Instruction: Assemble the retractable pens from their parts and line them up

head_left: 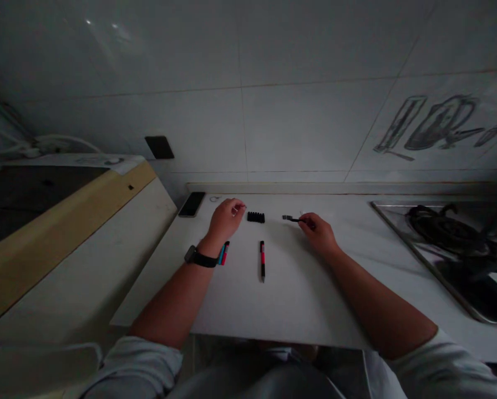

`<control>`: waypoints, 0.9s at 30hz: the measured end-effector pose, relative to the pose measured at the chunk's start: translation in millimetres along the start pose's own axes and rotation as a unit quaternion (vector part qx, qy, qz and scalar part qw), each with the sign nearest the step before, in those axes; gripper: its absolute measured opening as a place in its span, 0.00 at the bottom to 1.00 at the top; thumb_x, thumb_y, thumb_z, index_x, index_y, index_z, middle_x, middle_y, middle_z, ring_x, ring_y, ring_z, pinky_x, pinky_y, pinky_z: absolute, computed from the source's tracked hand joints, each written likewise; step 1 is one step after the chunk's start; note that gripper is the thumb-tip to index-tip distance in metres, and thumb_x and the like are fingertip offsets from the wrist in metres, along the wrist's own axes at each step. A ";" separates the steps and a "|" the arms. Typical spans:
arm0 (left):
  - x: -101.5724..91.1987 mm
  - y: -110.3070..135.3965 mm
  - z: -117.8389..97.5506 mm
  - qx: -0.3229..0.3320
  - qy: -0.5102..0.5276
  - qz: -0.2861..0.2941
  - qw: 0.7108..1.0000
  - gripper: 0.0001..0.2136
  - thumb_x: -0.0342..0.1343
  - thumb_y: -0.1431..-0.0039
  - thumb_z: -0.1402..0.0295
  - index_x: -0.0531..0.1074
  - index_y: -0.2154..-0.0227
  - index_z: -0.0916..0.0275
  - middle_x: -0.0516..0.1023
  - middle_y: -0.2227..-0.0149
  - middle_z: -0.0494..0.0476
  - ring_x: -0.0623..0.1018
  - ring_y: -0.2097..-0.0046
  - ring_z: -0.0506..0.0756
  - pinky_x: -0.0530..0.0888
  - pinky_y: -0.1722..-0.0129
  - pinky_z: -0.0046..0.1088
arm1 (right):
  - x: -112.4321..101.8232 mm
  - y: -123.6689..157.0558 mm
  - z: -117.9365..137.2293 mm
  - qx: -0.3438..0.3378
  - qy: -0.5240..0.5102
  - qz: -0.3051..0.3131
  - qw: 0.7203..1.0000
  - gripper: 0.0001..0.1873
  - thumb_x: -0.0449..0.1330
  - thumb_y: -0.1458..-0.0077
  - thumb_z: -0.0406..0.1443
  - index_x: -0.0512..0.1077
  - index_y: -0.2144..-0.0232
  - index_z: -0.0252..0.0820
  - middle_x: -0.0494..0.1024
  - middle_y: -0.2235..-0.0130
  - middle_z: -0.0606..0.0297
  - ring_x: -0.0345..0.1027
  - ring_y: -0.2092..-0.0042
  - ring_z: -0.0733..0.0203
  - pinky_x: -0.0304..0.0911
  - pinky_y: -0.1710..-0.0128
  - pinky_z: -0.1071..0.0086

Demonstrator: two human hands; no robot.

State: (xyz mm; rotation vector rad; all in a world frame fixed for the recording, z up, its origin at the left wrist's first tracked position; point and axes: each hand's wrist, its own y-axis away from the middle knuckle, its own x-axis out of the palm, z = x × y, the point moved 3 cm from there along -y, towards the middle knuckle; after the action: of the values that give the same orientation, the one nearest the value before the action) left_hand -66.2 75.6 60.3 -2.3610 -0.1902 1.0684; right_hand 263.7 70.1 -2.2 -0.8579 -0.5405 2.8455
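Note:
My left hand [226,218] hovers above the counter with its thumb and fingertips pinched together; whatever they hold is too small to make out. Close to its right lies a small black ridged block [255,217]. My right hand [316,230] pinches the end of a thin black strip with a wider grey tip [289,218], which points left toward the block. In front of the block, a red and black pen [262,260] lies lengthwise. Beside my left wrist are a red pen [226,253] and a blue pen [221,255], partly hidden by the wrist.
A phone [192,204] lies at the counter's back left, with a small ring-shaped thing [215,198] near it. A gas stove [448,238] is set into the counter [307,305] on the right. The tiled wall [290,133] rises behind; a wood-edged cabinet [107,216] stands left.

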 end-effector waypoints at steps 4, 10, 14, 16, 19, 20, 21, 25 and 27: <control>-21.7 -18.2 36.7 0.031 -0.169 0.092 0.981 0.06 0.58 0.35 0.71 0.80 0.60 0.60 0.80 0.59 0.58 0.77 0.57 0.57 0.73 0.53 0.35 | 8.5 5.6 4.2 0.004 -0.018 0.040 0.999 0.17 0.61 0.42 0.49 0.76 0.60 0.44 0.77 0.71 0.64 0.68 0.70 0.58 0.63 0.67 0.65; -9.6 -20.3 62.9 0.050 -0.300 0.196 0.932 0.11 0.53 0.33 0.73 0.82 0.58 0.60 0.80 0.56 0.62 0.77 0.54 0.60 0.71 0.54 0.38 | 13.2 13.2 7.2 0.004 -0.021 0.086 0.996 0.16 0.61 0.41 0.48 0.76 0.58 0.45 0.81 0.64 0.61 0.72 0.66 0.57 0.65 0.64 0.64; 0.3 -21.3 67.3 0.069 -0.337 0.223 0.912 0.13 0.51 0.32 0.72 0.82 0.57 0.60 0.79 0.55 0.63 0.76 0.54 0.61 0.70 0.55 0.38 | 15.1 14.0 8.6 -0.008 -0.018 0.097 0.995 0.15 0.61 0.39 0.48 0.76 0.58 0.45 0.80 0.65 0.61 0.72 0.66 0.57 0.65 0.64 0.64; 4.1 -21.5 69.8 0.072 -0.343 0.231 0.908 0.14 0.50 0.32 0.72 0.82 0.56 0.59 0.78 0.55 0.63 0.76 0.53 0.61 0.69 0.55 0.38 | 16.2 14.1 9.4 -0.014 -0.017 0.098 0.995 0.15 0.60 0.39 0.48 0.76 0.58 0.45 0.80 0.66 0.62 0.71 0.67 0.57 0.65 0.65 0.63; 9.4 -20.7 73.3 0.077 -0.343 0.245 0.903 0.14 0.50 0.32 0.73 0.82 0.55 0.60 0.77 0.55 0.64 0.75 0.53 0.62 0.69 0.55 0.39 | 17.9 14.9 10.8 -0.019 -0.022 0.101 0.994 0.16 0.60 0.39 0.48 0.76 0.58 0.45 0.80 0.66 0.61 0.71 0.67 0.56 0.66 0.64 0.62; 10.9 -20.2 73.9 0.078 -0.345 0.249 0.902 0.14 0.50 0.32 0.74 0.82 0.55 0.60 0.77 0.55 0.65 0.75 0.53 0.62 0.69 0.56 0.39 | 18.5 15.3 11.6 -0.020 -0.023 0.104 0.994 0.15 0.60 0.39 0.48 0.76 0.58 0.46 0.80 0.66 0.60 0.72 0.67 0.55 0.67 0.64 0.61; 12.0 -19.8 74.1 0.078 -0.347 0.252 0.900 0.14 0.50 0.33 0.74 0.82 0.55 0.60 0.77 0.55 0.65 0.75 0.53 0.62 0.69 0.56 0.39 | 18.9 15.8 12.5 -0.023 -0.024 0.106 0.994 0.15 0.60 0.39 0.48 0.76 0.58 0.46 0.81 0.65 0.60 0.72 0.66 0.54 0.67 0.64 0.61; 13.1 -18.9 71.2 0.067 -0.353 0.260 0.896 0.14 0.50 0.33 0.74 0.81 0.55 0.60 0.76 0.53 0.66 0.74 0.52 0.62 0.68 0.56 0.39 | 19.7 17.3 17.3 -0.035 -0.025 0.114 0.993 0.14 0.60 0.39 0.47 0.77 0.58 0.46 0.82 0.64 0.59 0.73 0.66 0.54 0.67 0.63 0.61; 11.8 -19.0 69.2 0.060 -0.346 0.261 0.899 0.14 0.51 0.32 0.73 0.81 0.54 0.60 0.75 0.53 0.66 0.74 0.51 0.63 0.68 0.55 0.40 | 19.3 17.5 19.4 -0.038 -0.024 0.113 0.993 0.13 0.60 0.39 0.46 0.77 0.58 0.46 0.81 0.64 0.59 0.72 0.67 0.55 0.67 0.64 0.61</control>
State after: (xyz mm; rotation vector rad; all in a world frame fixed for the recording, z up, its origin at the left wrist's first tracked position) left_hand -107.1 124.2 25.0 -1.8578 0.2729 2.0878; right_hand 236.7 52.1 -3.5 -0.9189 -0.5982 3.0754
